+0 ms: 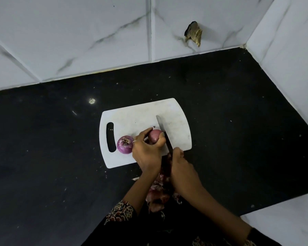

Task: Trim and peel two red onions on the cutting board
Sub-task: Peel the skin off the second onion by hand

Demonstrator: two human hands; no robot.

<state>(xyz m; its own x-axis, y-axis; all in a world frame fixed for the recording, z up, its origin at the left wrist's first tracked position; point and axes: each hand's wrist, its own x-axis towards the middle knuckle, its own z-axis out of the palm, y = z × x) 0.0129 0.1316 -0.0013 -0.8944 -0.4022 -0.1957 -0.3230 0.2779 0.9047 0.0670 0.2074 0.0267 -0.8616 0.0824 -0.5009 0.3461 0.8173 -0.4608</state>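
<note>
Left hand (146, 150) curls its fingers and thumb around a red onion (154, 136) near the middle of the white cutting board (142, 112), pressing it down against the board. A thin ring shows on one finger of this hand. Right hand (180, 163) grips the handle of a knife (163, 128) at the near edge of the board; the handle itself is mostly hidden inside the fist. Its blade lies just to the right of the held onion, touching or nearly touching that end, with the tip pointing away toward the wall. A second onion (124, 145) sits on the board just left of the left hand, beside the board's handle slot, with a dark, dry end facing up. Loose reddish onion skins (158, 190) lie on the black desk (43, 157) between the two forearms, close to the person. White marble-look tiles (78, 32) form the wall behind the desk.
</note>
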